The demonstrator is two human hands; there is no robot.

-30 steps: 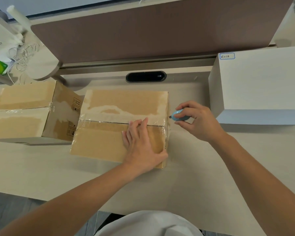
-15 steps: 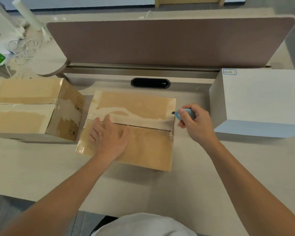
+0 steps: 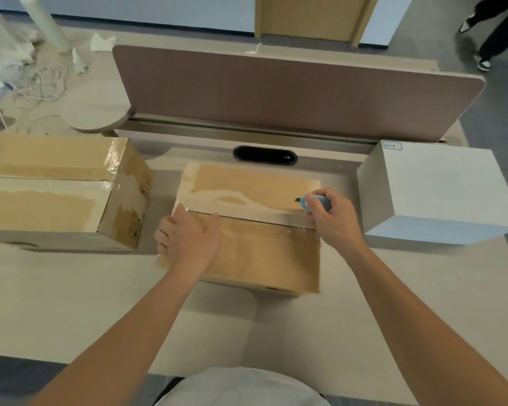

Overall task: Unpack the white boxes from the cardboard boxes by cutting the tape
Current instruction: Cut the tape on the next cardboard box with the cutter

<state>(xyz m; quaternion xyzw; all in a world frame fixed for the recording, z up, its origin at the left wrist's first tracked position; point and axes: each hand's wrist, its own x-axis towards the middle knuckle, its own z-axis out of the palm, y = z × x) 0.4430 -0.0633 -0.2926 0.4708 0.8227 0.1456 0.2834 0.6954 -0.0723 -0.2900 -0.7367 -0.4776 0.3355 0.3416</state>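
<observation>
A taped cardboard box (image 3: 264, 253) lies in the middle of the desk, its two flaps closed along a clear tape seam. My left hand (image 3: 188, 241) presses flat on the near flap at the box's left end. My right hand (image 3: 332, 218) grips a small blue cutter (image 3: 314, 202) over the right end of the seam, the blade tip pointing left above the far flap. A second, larger taped cardboard box (image 3: 56, 191) stands at the left. A white box (image 3: 440, 186) with a small handwritten label stands at the right.
A brown partition panel (image 3: 291, 89) runs along the desk's back, with a black oval cable port (image 3: 264, 155) in front of it. Cables and white clutter (image 3: 35, 83) lie at the far left. A person's legs (image 3: 493, 27) show at the top right.
My left hand slid from the right part of the near flap to its left end. My right hand with the cutter moved from beside the box's right edge onto the seam's right end.
</observation>
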